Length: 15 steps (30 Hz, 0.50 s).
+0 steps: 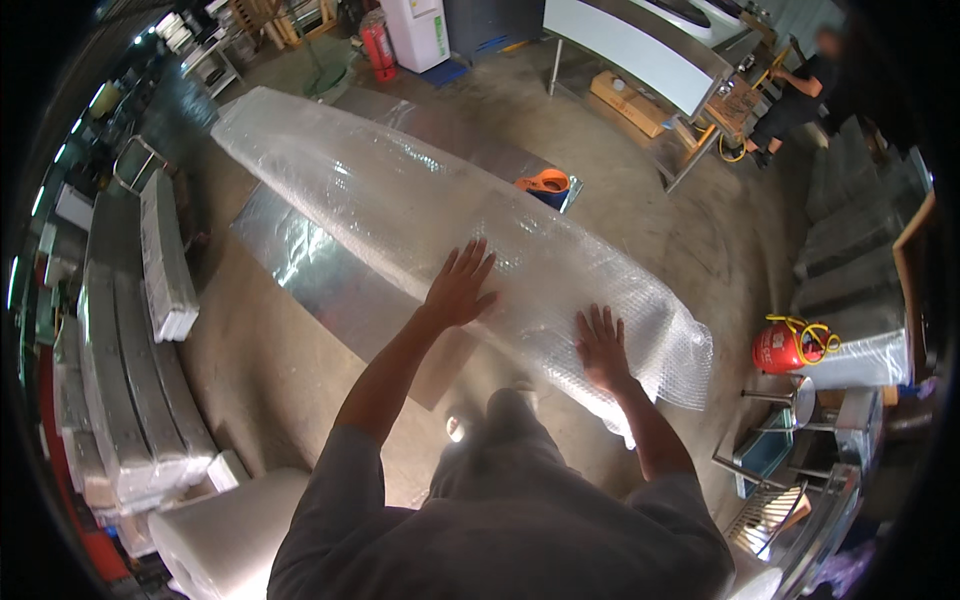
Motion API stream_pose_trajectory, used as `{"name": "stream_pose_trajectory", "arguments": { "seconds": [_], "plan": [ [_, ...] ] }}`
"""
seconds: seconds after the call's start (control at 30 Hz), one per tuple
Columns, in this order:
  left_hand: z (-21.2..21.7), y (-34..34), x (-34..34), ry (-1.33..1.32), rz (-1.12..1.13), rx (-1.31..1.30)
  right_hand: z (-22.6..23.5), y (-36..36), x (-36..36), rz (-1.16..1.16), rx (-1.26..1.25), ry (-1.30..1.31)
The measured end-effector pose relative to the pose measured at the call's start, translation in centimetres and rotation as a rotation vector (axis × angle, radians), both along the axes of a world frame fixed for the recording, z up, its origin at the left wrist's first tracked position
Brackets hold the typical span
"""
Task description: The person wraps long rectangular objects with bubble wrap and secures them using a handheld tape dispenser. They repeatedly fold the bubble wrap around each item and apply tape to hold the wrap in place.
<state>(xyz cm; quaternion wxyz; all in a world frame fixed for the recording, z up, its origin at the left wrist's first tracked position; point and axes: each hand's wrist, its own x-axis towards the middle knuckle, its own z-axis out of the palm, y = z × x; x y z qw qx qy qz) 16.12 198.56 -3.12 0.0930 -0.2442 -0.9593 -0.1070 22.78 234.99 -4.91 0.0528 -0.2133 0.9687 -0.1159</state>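
Observation:
A long bundle covered in clear bubble wrap [370,180] stretches from the far left to the near right in front of me. My left hand [461,287] rests on its near side around the middle, palm down with fingers stretched out. Closer to the bundle's right end, my right hand [602,348] lies on the wrap with its fingers spread. Loose wrap bunches up at that end. Neither hand grips anything. An orange and blue tape dispenser [546,183] is just beyond the bundle's far edge. What is inside the wrap cannot be made out clearly.
Shiny flat sheets [310,265] lie beneath the bundle. Wrapped long pieces [140,380] are stacked at left, near a large roll [230,535]. A red gas cylinder [785,346] stands at right. Another person [800,90] is at the far right, near a steel table [640,45].

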Motion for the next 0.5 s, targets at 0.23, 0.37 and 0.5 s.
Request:
{"name": "stream_pose_trajectory", "arguments": {
  "seconds": [0.23, 0.37, 0.5],
  "plan": [
    [-2.5, -3.8, 0.0, -0.25, -0.139, -0.02, 5.5, -2.5, -12.0, -0.373, -0.145, -0.048],
    [-1.1, -4.3, -0.3, -0.297, -0.168, 0.066, 0.5, -6.9, -28.2, -0.248, -0.242, 0.246],
    [-0.1, -5.0, -1.4, -0.39, -0.219, 0.084, -6.4, -10.7, -38.1, -0.087, 0.013, 0.027]
  ]
}}
